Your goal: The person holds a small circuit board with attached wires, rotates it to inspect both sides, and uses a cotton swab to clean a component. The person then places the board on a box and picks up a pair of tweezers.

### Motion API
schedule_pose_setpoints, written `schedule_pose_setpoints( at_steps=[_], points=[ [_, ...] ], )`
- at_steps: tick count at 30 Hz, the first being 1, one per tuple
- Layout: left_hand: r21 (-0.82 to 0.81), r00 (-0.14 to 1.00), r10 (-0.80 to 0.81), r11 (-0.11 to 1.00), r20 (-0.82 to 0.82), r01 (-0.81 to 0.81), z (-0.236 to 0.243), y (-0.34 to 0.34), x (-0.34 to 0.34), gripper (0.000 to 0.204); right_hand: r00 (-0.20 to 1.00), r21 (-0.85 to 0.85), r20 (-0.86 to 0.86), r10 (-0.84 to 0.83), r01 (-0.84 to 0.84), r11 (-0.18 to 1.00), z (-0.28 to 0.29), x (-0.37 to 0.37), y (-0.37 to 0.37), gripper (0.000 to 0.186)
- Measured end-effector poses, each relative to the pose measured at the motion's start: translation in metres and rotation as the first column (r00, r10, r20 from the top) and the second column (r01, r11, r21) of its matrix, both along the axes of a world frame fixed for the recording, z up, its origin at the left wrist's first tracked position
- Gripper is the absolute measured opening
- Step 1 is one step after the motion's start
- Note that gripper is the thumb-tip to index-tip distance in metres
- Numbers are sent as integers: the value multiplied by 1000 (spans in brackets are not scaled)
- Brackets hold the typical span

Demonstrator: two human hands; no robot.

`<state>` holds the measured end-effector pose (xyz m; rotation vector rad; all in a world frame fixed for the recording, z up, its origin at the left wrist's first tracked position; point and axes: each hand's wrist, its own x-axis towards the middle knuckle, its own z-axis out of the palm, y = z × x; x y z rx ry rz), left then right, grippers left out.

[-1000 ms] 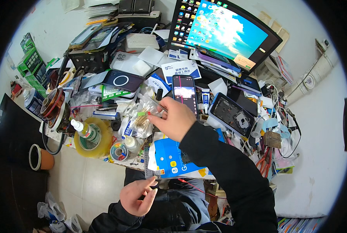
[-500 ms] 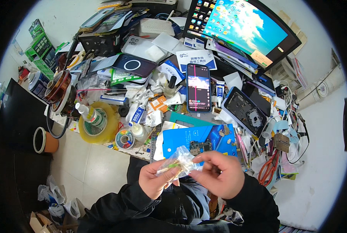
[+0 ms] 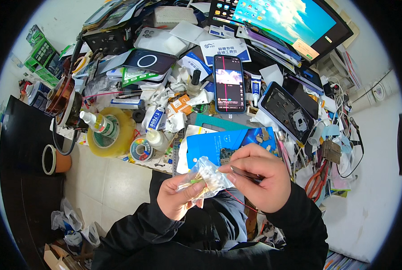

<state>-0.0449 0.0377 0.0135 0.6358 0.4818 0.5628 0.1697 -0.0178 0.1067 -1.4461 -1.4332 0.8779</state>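
Observation:
My left hand (image 3: 176, 198) pinches a small clear plastic bag (image 3: 206, 177) with tiny gold and green pieces inside; what they are is too small to tell. In my right hand (image 3: 261, 180) is a pair of dark metal tweezers (image 3: 246, 173), their tips near the bag's right edge. A thin red line (image 3: 241, 202), maybe a wire, hangs below that hand. Beyond the hands lies a blue box (image 3: 205, 146), bearing a circuit board (image 3: 226, 155) partly hidden by my right hand. Farther back, a lit phone (image 3: 229, 85) shows a vertical pink line on its screen.
A phone housing (image 3: 288, 114) leans at the right, near red-handled pliers (image 3: 317, 182) and tangled cables. To the left are a large tape roll (image 3: 93, 139) with a spray bottle (image 3: 99, 123) in it, a small spool (image 3: 141, 150) and a white bottle (image 3: 157, 139). A monitor (image 3: 291, 27) stands behind.
My right hand has moved slightly right and up, and tweezers now show in it. The red line has come into view. The bag stays in my left hand. The view has shifted slightly.

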Motion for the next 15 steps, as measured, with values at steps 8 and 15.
schedule_pose_setpoints(
  at_steps=[8,15],
  points=[
    [15,999,-32,999,-36,32,-2,-5,-2,24,994,-121,104,28,-15,993,5,3,-2,21],
    [79,992,-49,995,-114,58,-8,-4,-6,23,983,9,182,-13,11,1000,-2,-10,-2,18]
  ],
)
